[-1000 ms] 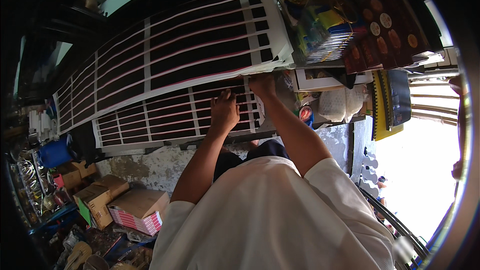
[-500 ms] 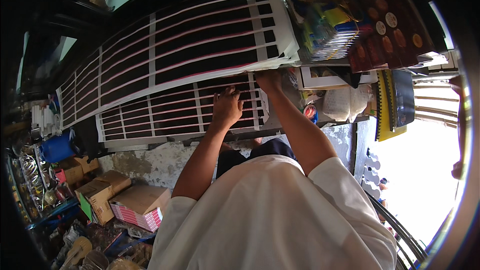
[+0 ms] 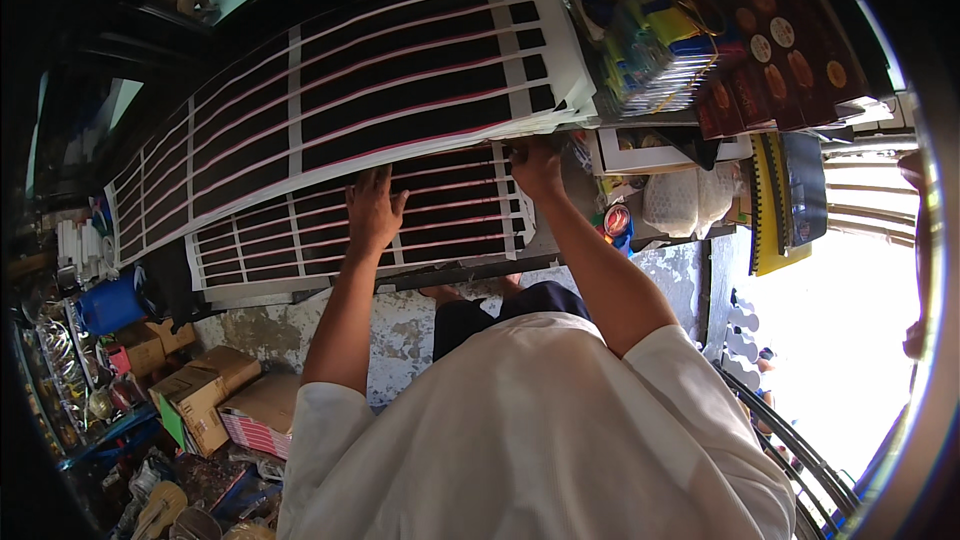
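Two layers of printed sheets with black panels, white bands and thin red lines lie before me. The upper stack of sheets (image 3: 410, 65) overhangs the lower striped sheet (image 3: 345, 230). My left hand (image 3: 373, 215) rests on the lower sheet, thumb apart and fingers stretched toward the upper stack's near edge. At the lower sheet's right end is my right hand (image 3: 538, 170), its fingers bent together by the corner, just under the upper stack's edge. Whatever those fingers hold, if anything, is hidden.
Right of the sheets stand packaged pens (image 3: 660, 60), dark red boxes (image 3: 770, 80), a bubble-wrapped bundle (image 3: 680, 202) and a yellow spiral notebook (image 3: 768, 230). A round red-labelled item (image 3: 617, 220) sits near my right forearm. Cardboard boxes (image 3: 205, 390) crowd the lower left.
My left hand has slid left along the lower sheet, and its fingers have straightened. My right hand has shifted slightly down, showing more of its fingers.
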A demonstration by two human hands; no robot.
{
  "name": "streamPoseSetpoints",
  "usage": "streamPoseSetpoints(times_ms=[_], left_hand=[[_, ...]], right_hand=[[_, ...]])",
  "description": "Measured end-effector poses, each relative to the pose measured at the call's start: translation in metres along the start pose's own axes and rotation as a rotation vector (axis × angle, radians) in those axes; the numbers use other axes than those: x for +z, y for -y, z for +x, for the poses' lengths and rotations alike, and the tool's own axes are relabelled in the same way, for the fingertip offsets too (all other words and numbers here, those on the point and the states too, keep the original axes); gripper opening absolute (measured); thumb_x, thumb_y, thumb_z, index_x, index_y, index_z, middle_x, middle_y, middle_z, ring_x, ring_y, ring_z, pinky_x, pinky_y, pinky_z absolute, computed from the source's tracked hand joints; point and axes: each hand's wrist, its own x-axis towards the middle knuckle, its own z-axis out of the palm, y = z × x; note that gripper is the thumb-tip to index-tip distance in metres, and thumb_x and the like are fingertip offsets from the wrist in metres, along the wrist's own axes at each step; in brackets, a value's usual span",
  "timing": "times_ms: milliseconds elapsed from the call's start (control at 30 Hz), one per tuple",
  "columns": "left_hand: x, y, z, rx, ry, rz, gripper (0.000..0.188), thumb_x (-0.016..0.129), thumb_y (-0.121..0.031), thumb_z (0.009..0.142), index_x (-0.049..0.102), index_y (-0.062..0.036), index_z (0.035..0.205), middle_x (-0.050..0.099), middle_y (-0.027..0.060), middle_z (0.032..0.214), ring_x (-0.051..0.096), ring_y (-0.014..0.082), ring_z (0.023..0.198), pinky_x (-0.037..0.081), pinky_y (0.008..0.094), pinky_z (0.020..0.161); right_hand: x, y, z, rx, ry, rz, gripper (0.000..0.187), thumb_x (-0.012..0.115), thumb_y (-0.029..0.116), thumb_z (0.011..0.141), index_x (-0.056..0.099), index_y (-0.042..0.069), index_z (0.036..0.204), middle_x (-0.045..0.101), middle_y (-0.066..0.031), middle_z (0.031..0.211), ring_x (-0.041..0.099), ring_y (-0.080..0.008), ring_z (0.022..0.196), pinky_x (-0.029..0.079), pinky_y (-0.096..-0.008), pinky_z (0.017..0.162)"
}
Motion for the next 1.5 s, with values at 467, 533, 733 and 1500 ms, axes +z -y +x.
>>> streamPoseSetpoints(times_ms=[467, 533, 733, 1500], left_hand=[[0.015, -0.054, -0.015, -0.058, -0.079, -0.050, 0.066, 0.057, -0.040, 0.116, 0.042, -0.0070, 0.172, 0.037, 0.0239, 0.178, 0.031, 0.0445, 0.168, 0.027, 0.0733, 0.132], [0.012, -0.079, -0.013, 0.122, -0.121, -0.118, 0.063, 0.062, -0.037, 0.114, 0.050, -0.0030, 0.165, 0.037, 0.0247, 0.178, 0.033, 0.0433, 0.168, 0.029, 0.0705, 0.132], [0.022, -0.130, -0.011, 0.234, 0.008, -0.206, 0.054, 0.063, -0.031, 0.113, 0.058, -0.0013, 0.157, 0.048, 0.0210, 0.173, 0.043, 0.0398, 0.163, 0.040, 0.0673, 0.127], [0.011, -0.125, -0.006, 0.221, 0.101, -0.268, 0.051, 0.067, -0.025, 0.109, 0.061, -0.0023, 0.155, 0.053, 0.0199, 0.169, 0.047, 0.0381, 0.160, 0.043, 0.0642, 0.127]], right_hand=[[-0.011, 0.001, -0.027, 0.050, -0.047, 0.023, 0.034, 0.087, 0.009, 0.088, 0.072, 0.005, 0.118, 0.076, -0.0186, 0.098, 0.077, -0.0383, 0.091, 0.061, -0.0472, 0.079], [-0.012, 0.006, -0.029, 0.112, -0.022, 0.031, 0.034, 0.087, 0.009, 0.088, 0.072, 0.006, 0.119, 0.076, -0.0181, 0.099, 0.077, -0.0395, 0.090, 0.061, -0.0470, 0.079], [-0.011, 0.032, -0.042, -0.230, -0.122, -0.142, 0.019, 0.081, 0.007, 0.090, 0.079, 0.011, 0.108, 0.071, -0.0122, 0.100, 0.070, -0.0388, 0.100, 0.056, -0.0504, 0.095], [-0.020, 0.033, -0.038, -0.204, -0.093, -0.283, 0.017, 0.084, 0.016, 0.086, 0.088, 0.020, 0.103, 0.074, -0.0059, 0.104, 0.070, -0.0350, 0.105, 0.053, -0.0538, 0.096]])
